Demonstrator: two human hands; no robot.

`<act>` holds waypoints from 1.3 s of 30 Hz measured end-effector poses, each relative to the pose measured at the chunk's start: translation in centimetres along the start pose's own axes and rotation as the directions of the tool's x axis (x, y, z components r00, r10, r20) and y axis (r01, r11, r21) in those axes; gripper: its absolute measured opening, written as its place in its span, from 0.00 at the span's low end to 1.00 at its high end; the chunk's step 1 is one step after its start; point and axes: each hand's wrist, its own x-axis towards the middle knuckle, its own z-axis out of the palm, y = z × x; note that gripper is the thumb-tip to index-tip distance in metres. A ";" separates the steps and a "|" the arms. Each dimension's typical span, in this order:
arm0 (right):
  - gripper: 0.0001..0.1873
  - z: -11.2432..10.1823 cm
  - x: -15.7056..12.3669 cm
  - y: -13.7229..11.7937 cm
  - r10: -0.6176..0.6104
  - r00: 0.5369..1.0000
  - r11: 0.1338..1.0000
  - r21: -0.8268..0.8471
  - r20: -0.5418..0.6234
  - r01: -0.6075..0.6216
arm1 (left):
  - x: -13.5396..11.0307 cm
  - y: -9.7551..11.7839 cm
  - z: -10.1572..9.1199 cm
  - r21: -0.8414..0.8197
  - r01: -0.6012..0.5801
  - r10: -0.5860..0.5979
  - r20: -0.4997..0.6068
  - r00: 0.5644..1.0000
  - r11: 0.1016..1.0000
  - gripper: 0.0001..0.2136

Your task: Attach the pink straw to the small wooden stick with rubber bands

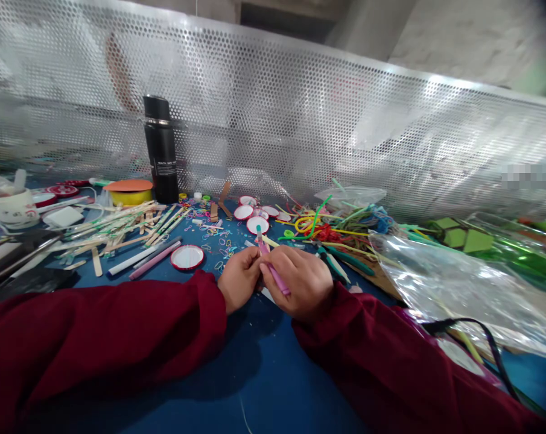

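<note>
In the middle of the blue table, my right hand [302,280] is wrapped round a slim pink utility knife [278,278], its front end pointing away from me. My left hand [240,278] is closed beside it, fingertips meeting those of the right hand. Whatever the left fingers pinch is hidden. A pale strip [269,242] shows just beyond the fingers, and a white piece [268,294] lies under the hands. Red-rimmed white lids [257,225] cluster just past the knife's tip. Another such lid [187,258] lies left of my left hand.
A black bottle [163,158] stands against the perforated metal screen [263,120]. Wooden sticks [97,261], markers [141,259] and a paper cup [12,210] lie or stand to the left. Coloured pipe cleaners [320,226], green-handled pliers [352,260] and plastic bags [453,295] are at the right.
</note>
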 end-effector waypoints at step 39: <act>0.09 0.1 -0.1 -0.1 0.014 1.000 1.000 -0.028 -0.007 -0.014 | 0.0 0.1 0.0 0.026 0.015 -0.014 -0.016 1.000 1.000 0.13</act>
